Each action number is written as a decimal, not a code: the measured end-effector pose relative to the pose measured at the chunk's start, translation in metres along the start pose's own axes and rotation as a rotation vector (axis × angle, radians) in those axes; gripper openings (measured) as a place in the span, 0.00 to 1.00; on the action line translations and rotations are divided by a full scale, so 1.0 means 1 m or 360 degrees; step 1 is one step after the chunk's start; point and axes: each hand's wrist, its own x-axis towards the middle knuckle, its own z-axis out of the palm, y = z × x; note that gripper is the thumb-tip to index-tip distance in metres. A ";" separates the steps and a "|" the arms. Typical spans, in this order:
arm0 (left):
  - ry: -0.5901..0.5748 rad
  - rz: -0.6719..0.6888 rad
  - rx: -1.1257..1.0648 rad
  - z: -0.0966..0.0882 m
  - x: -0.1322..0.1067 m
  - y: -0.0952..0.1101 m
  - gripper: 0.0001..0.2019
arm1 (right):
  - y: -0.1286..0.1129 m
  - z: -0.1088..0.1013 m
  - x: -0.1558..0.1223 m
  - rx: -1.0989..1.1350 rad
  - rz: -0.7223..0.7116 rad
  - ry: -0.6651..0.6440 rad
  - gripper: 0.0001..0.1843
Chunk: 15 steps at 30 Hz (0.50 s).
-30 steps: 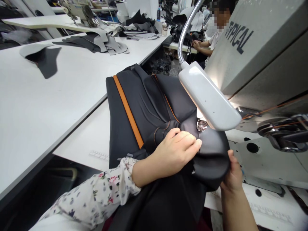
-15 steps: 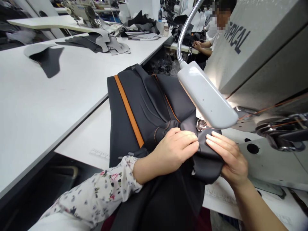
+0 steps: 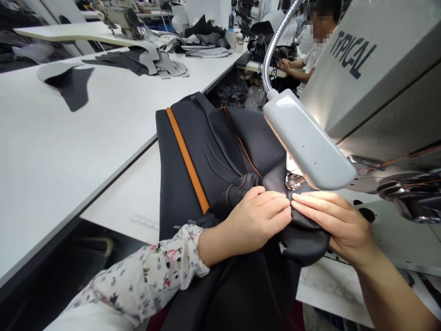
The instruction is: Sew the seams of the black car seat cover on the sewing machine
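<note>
Dark cover (image 3: 212, 147): near end hangs down toward the person, bunched middle sits under both hands, wide part spreads ahead and to the left. Left hand (image 3: 260, 218), floral sleeve (image 3: 165, 266), is palm down on the bunched fold; fingers pressed together, looks like it's pinching the material, though the underside is hidden. Right hand (image 3: 339, 223) comes in from the right, fingers side by side and laid on top of the cover; thumb out of sight, so can't tell whether it pinches from below. Key relation: fingertips of the two hands nearly meet, and that spot lies just on the near side of the presser foot (image 3: 293, 180). Right fingertips look marginally nearer the foot; left hand is clearly nearer the wide part. Orange strip (image 3: 188, 158) gives the lie of that part: far left to near right, running down toward the left forearm. Full long axis can't be told with the bunching. Lamp (image 3: 310, 142) hangs just beyond the right hand, sewing machine (image 3: 375, 87) body behind it. White table (image 3: 113, 119) off to the left, grey and black scraps (image 3: 148, 59) on its far part. Farthest, past the machine: co-worker (image 3: 310, 59), light top, hands together.
</note>
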 end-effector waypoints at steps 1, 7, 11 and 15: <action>0.0003 0.0001 -0.0006 0.000 0.000 0.000 0.10 | 0.001 -0.002 0.001 -0.0006 -0.0018 -0.0019 0.26; -0.0030 -0.0012 0.0020 0.001 -0.002 0.000 0.12 | 0.002 -0.009 0.006 -0.0083 -0.0054 -0.0073 0.28; 0.0010 0.0010 -0.0020 0.000 -0.002 -0.001 0.11 | 0.001 -0.009 0.008 -0.0085 -0.0062 -0.0069 0.27; 0.0063 0.0001 -0.0057 -0.003 0.000 -0.001 0.10 | -0.003 -0.006 0.011 -0.0074 -0.0014 -0.0051 0.22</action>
